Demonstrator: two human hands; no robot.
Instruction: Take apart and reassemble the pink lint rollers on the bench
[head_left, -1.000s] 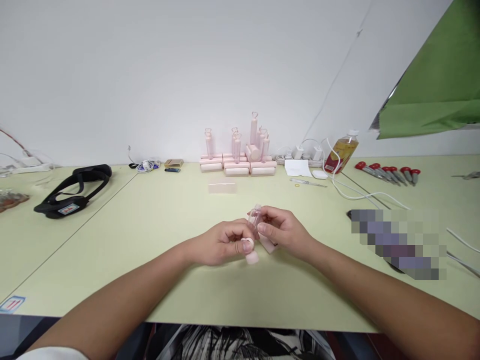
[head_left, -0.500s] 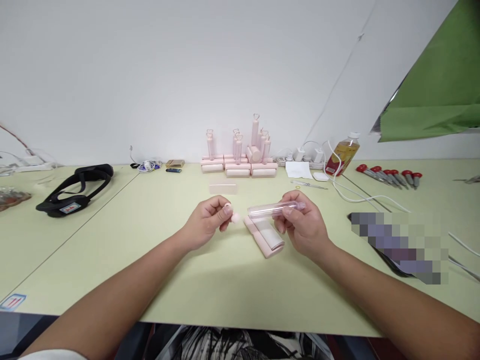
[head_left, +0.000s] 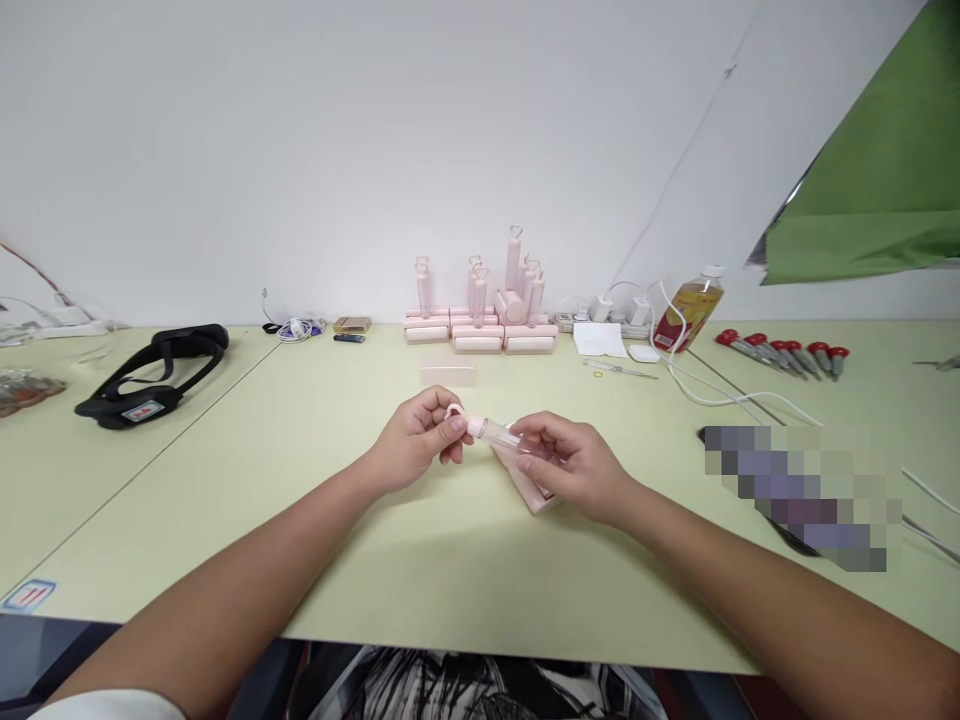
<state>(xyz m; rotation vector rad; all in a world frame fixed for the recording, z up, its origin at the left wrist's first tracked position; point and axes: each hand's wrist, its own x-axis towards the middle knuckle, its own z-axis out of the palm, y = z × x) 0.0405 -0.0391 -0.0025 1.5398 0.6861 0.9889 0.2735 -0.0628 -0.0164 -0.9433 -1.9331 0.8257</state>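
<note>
My left hand (head_left: pixel 412 442) pinches a small pink end cap with a hanging loop (head_left: pixel 475 427) between thumb and fingers. In my right hand (head_left: pixel 581 468), the fingers are wrapped round a clear, pink-tinted tube handle (head_left: pixel 499 437). The tube's near-left end meets the cap; how deep the cap sits in it I cannot tell. Beneath the tube and my right hand, partly hidden, a pink lint roller (head_left: pixel 531 496) lies on the table. Beyond my hands, a flat pale pink piece (head_left: pixel 447 373) lies on the tabletop.
Along the wall stand several pink lint rollers (head_left: pixel 477 342) with upright clear handles. To their right are a white paper (head_left: pixel 599 340), tweezers (head_left: pixel 621 370), a drink bottle (head_left: pixel 688 308), cables and red-handled tools (head_left: pixel 784 352). A black headset strap (head_left: pixel 154 380) lies at left.
The tube in my right hand has moved left and tilted, so its end now meets the cap. My right hand has shifted along with it; my left hand has barely moved.
</note>
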